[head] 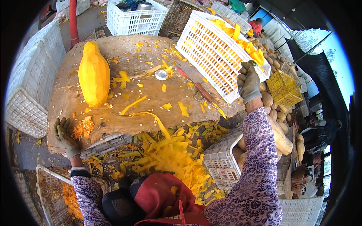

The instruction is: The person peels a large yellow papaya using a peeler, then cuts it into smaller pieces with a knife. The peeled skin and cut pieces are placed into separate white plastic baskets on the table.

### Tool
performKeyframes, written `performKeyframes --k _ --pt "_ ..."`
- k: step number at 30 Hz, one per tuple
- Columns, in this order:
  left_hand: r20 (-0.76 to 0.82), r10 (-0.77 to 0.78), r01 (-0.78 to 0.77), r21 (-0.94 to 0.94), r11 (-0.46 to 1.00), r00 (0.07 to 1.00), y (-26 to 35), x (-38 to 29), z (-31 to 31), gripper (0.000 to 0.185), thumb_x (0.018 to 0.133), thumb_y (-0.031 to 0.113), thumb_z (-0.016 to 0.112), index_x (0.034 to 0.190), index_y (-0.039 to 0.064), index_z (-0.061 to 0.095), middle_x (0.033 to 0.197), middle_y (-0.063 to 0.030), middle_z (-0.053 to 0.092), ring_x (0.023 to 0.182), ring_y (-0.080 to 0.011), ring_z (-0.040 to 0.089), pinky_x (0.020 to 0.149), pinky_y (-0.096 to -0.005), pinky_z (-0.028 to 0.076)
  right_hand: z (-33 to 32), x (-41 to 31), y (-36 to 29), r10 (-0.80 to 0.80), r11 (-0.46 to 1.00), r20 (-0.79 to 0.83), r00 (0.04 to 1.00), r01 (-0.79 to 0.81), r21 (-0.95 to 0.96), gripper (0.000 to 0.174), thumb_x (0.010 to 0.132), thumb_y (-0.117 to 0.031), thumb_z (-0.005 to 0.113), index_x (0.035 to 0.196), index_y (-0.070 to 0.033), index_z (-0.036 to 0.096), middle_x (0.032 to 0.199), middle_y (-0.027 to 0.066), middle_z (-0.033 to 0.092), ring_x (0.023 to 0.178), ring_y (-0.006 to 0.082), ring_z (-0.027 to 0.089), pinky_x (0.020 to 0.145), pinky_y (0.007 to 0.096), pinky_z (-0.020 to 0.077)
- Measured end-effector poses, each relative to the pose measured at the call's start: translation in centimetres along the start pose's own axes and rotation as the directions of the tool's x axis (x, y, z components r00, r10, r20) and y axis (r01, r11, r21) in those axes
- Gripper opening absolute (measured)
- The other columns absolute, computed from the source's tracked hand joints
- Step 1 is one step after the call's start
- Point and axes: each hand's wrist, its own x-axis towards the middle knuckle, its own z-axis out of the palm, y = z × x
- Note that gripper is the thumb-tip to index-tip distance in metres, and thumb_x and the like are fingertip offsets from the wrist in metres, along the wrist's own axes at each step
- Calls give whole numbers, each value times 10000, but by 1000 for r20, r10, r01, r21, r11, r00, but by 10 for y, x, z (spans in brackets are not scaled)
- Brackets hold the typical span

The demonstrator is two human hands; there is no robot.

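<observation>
A peeled orange squash (pixel 94 75) lies on the worn wooden board (pixel 135 110), at its left. Near the board's lower left edge, my left hand (pixel 65 135), in a dirty work glove, has its fingers apart beside a clump of squash pulp and seeds (pixel 83 127). My gloved right hand (pixel 249 80) is at the near end of a white plastic crate (pixel 210 53) of cut orange squash (pixel 249 48), its fingers curled around something small and dark that I cannot make out. A knife with a wooden handle (pixel 205 92) and a round metal lid (pixel 161 75) lie on the board.
Yellow peelings (pixel 175 161) cover the ground below the board. A crate of unpeeled squashes (pixel 223 161) stands at the lower right, white crates (pixel 34 76) at the left. A red post (pixel 73 22) rises behind the board. Whole squashes (pixel 267 99) are heaped at the right; a person (pixel 256 26) is beyond.
</observation>
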Motion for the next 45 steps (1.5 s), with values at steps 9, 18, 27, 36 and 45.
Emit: performKeyframes --k 9,18,27,36,45 --pt "-43 -73 72 -10 997 996 10 1 6 492 1038 357 430 1407 32 421 1307 -212 566 1191 -306 576 1016 -410 444 65 -119 121 389 884 420 820 -204 -421 252 1000 -204 547 1150 -22 636 710 -38 496 489 32 363 426 199 296" --pt "-102 -87 69 -164 984 991 18 -2 18 332 1007 234 515 1273 35 516 1128 -154 656 967 -248 674 844 -353 534 66 -147 189 406 881 532 743 -162 -446 223 990 -196 566 1117 -23 626 718 -65 512 590 27 455 496 192 359" --pt "-160 -92 76 -107 991 983 25 -3 27 360 986 193 515 1291 3 500 1108 -139 642 1002 -224 650 871 -341 520 82 -134 233 227 888 495 838 31 -460 231 994 -177 554 1132 -12 638 716 -55 483 612 32 422 520 198 327" --pt "22 -23 14 331 944 1000 27 0 40 368 958 225 598 1273 35 578 1189 -123 660 1117 -216 618 969 -322 473 93 -129 274 -202 578 547 812 550 -603 254 951 -216 565 1018 24 610 760 189 589 681 236 574 634 384 442" --pt "565 -72 -529 804 273 822 39 -21 69 473 912 446 627 1275 143 614 1348 -120 565 1368 -326 405 1124 -462 312 103 -142 249 -43 598 498 866 421 -682 277 957 -251 549 1030 8 614 822 225 614 752 324 598 694 409 452"
